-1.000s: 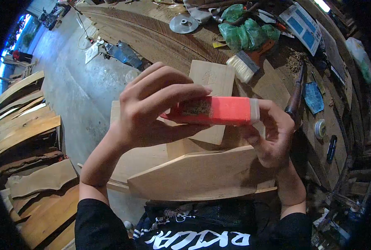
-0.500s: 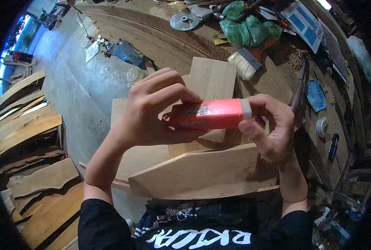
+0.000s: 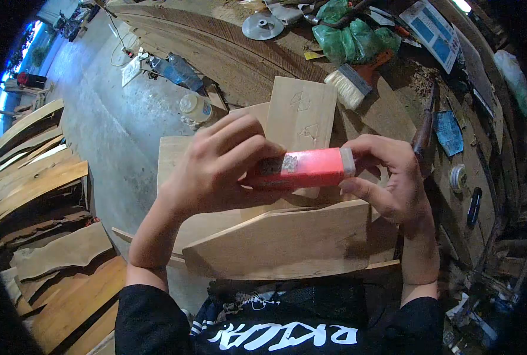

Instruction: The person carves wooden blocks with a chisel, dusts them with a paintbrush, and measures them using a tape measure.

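A red, oblong box-like item [image 3: 314, 165] with dark printing and a pale, translucent end is held level above the boards. My left hand [image 3: 219, 163] is closed round its left part. At the pale end, the thumb and forefinger of my right hand [image 3: 390, 174] pinch the lower and upper edges. Beneath it lies a flat wooden board [image 3: 302, 109] with small shapes drawn in pencil. Nearer my body rests a wide board [image 3: 287, 245] with a slanted left edge. Whatever is inside the red item is hidden.
A wide brush [image 3: 349, 89], a green plastic bag [image 3: 355, 41] and a metal disc [image 3: 262, 26] lie at the back. A clear jar [image 3: 195, 108] stands left. To the right are a tape roll [image 3: 457, 177] and a black-handled tool [image 3: 474, 206]. Stacked planks [image 3: 44, 183] fill the left side.
The red item has turned slightly in my hands, and my left fingers now cover more of its left end. Its pale end has shifted slightly down and left.
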Demonstrator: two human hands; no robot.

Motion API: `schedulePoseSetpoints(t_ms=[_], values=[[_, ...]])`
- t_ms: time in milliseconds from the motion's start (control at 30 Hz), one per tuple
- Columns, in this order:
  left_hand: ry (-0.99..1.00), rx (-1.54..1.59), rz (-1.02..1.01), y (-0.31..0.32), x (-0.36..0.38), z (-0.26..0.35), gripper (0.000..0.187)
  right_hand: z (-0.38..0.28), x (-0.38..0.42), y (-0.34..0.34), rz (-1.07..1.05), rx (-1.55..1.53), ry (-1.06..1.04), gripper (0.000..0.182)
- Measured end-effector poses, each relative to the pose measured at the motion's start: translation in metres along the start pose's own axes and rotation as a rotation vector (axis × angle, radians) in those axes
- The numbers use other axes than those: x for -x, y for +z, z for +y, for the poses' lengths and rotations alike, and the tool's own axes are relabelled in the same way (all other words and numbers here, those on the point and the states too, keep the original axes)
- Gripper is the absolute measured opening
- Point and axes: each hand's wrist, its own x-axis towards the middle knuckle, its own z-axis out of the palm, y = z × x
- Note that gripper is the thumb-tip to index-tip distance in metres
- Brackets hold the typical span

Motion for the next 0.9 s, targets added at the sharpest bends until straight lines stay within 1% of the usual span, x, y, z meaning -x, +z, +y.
schedulePoseSetpoints(t_ms=[33, 133, 233, 300, 367, 433, 533, 600, 633, 667, 700, 767, 800, 833, 900], values=[[-0.007, 0.000, -0.012, -0.001, 0.002, 0.002, 0.038, 0.000, -0.001, -0.002, -0.038, 0.036, -0.044, 0.035], [-0.011, -0.002, -0.010, 0.000, 0.003, 0.003, 0.039, 0.001, -0.003, -0.002, -0.061, 0.069, -0.068, 0.037], [-0.007, -0.006, -0.002, 0.001, 0.003, 0.002, 0.039, 0.010, -0.004, 0.001, -0.053, -0.067, -0.013, 0.037], [-0.003, -0.037, 0.010, 0.002, 0.002, -0.001, 0.039, 0.024, -0.008, 0.004, -0.028, -0.043, -0.076, 0.037], [0.003, -0.097, 0.036, 0.005, 0.002, -0.005, 0.038, 0.028, -0.010, 0.003, -0.021, -0.014, -0.084, 0.037], [0.002, -0.067, 0.047, 0.009, 0.002, -0.016, 0.038, 0.027, -0.011, 0.002, -0.033, 0.017, -0.040, 0.037], [0.025, -0.081, 0.075, 0.009, -0.001, -0.033, 0.037, 0.027, -0.017, -0.003, -0.036, 0.178, -0.111, 0.043], [0.025, -0.127, 0.119, 0.009, -0.003, -0.054, 0.036, 0.019, -0.021, -0.007, -0.001, 0.171, -0.029, 0.047], [0.013, -0.220, 0.149, 0.006, -0.006, -0.073, 0.034, 0.016, -0.022, -0.009, 0.017, 0.166, 0.012, 0.049], [-0.056, -0.280, 0.203, 0.005, -0.007, -0.095, 0.034, 0.018, -0.021, -0.012, 0.018, 0.115, 0.091, 0.053], [-0.124, -0.340, 0.257, 0.005, -0.008, -0.121, 0.035, 0.023, -0.020, -0.014, 0.057, 0.101, 0.084, 0.052], [-0.344, -0.463, 0.323, 0.002, -0.006, -0.175, 0.034, 0.033, -0.015, -0.016, 0.136, 0.075, 0.074, 0.049], [-0.409, -0.484, 0.375, 0.000, -0.009, -0.196, 0.033, 0.034, -0.014, -0.020, 0.136, 0.112, 0.103, 0.045], [-0.476, -0.501, 0.425, -0.001, -0.013, -0.214, 0.034, 0.037, -0.013, -0.023, 0.151, 0.172, 0.086, 0.043], [-0.597, -0.575, 0.410, 0.000, -0.025, -0.249, 0.041, 0.046, -0.012, -0.026, 0.181, 0.291, 0.056, 0.038]])
